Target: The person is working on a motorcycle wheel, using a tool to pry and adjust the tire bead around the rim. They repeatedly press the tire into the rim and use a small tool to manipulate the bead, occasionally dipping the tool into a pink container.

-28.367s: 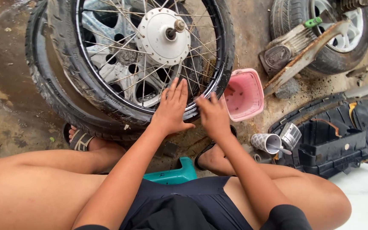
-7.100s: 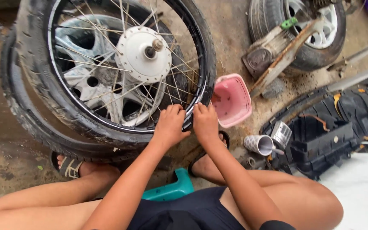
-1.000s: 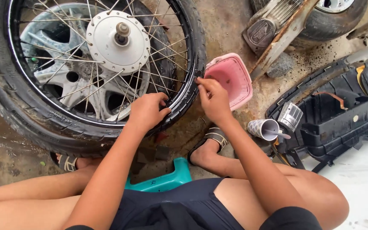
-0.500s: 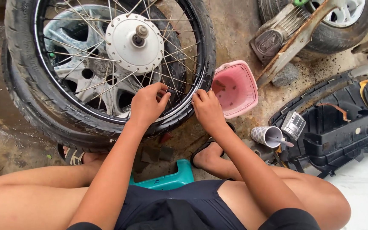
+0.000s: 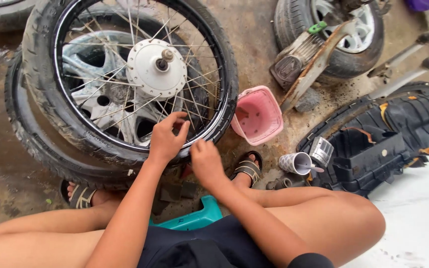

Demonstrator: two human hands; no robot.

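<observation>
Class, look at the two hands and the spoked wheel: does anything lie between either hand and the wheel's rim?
Nothing visible does. The left hand rests on the rim of the spoked wheel, fingers reaching in among the spokes. The right hand sits at the tyre's edge beside it. The pink basket stands off to the side.

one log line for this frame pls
left hand: fingers on spoked wheel rim | right hand: at tyre edge, nothing held | pink basket beside wheel

Soft, even daylight over my head view, bright and mostly sharp.

I see only faint shadows under the spoked wheel; the pale floor at lower right nearly washes out, and straight lines bow slightly toward the frame's edges.
</observation>
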